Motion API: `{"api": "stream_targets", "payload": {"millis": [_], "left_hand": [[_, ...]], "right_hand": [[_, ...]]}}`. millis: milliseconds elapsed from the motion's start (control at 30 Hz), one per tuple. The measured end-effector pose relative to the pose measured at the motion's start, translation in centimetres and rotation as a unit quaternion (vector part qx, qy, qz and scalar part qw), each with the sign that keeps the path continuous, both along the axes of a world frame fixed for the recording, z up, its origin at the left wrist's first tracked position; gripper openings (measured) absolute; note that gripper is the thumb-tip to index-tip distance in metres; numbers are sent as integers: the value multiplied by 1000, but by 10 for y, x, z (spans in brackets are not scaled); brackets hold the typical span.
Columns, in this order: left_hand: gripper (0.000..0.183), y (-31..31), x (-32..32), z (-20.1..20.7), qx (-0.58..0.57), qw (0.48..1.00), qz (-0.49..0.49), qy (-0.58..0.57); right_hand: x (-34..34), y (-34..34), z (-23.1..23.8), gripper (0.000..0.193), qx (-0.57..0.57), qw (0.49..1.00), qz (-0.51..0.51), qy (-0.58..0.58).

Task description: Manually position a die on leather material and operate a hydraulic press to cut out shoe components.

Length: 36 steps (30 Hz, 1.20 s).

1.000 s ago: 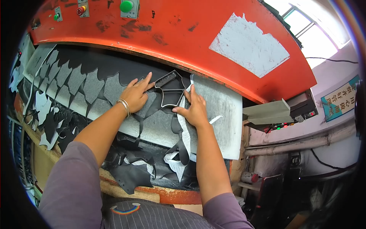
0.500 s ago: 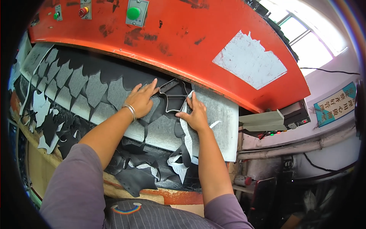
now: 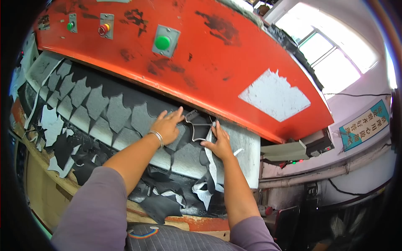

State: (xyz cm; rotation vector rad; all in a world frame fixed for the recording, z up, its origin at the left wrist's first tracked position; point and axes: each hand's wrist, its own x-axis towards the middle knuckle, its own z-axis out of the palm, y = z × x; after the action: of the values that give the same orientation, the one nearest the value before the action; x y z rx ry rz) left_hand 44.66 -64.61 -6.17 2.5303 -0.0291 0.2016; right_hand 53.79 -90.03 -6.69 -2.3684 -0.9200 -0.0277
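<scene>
A metal-edged cutting die (image 3: 201, 124) with a crossbar rests on a black sheet (image 3: 125, 90), close under the red machine beam. My left hand (image 3: 166, 129) lies at the die's left side, fingers stretched out over the sheet and fingertips beside the metal edge. At the other side, my right hand (image 3: 219, 141) has its thumb by the die's lower right corner and its fingers up along the right edge. A narrow white strip (image 3: 212, 161) hangs down from beneath the right hand. Rows of pointed cut shapes (image 3: 118, 113) mark the sheet to the left.
The red beam (image 3: 197, 71) spans the far side, bearing a green button (image 3: 163, 42) and a red knob (image 3: 104, 29). A pale cutting board (image 3: 245, 144) lies below it. Black and white scraps (image 3: 159, 208) spill over the near edge. Pipes (image 3: 301, 175) run along the right wall.
My view has shifted, so the whole scene sits lower in the picture. Both hands stay at the die's two sides. The die's far end now shows nearer the beam's edge.
</scene>
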Motion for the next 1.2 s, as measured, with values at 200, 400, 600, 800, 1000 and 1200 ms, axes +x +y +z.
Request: {"api": "stream_targets", "payload": {"millis": [200,400,600,800,1000,1200], "left_hand": [[44,80,-37,13,-296,925,137,-195],[53,283,-107,72,-198,805,456,-325],[63,421,-159,125,-46,727,554,-404],[55,430,-205,128,-241,818,404,-331],[20,185,-252,100,-239,944,224,-31],[46,7,-263,49,-97,986,-89,106]], "right_hand": [[-36,0,35,86,42,996,-51,-53],[-117,138,136,59,185,981,42,26],[-170,258,213,39,240,966,66,-67],[-169,258,222,33,155,981,24,-116],[-250,137,157,37,-97,981,31,168],[-365,25,82,59,-137,981,89,101]]}}
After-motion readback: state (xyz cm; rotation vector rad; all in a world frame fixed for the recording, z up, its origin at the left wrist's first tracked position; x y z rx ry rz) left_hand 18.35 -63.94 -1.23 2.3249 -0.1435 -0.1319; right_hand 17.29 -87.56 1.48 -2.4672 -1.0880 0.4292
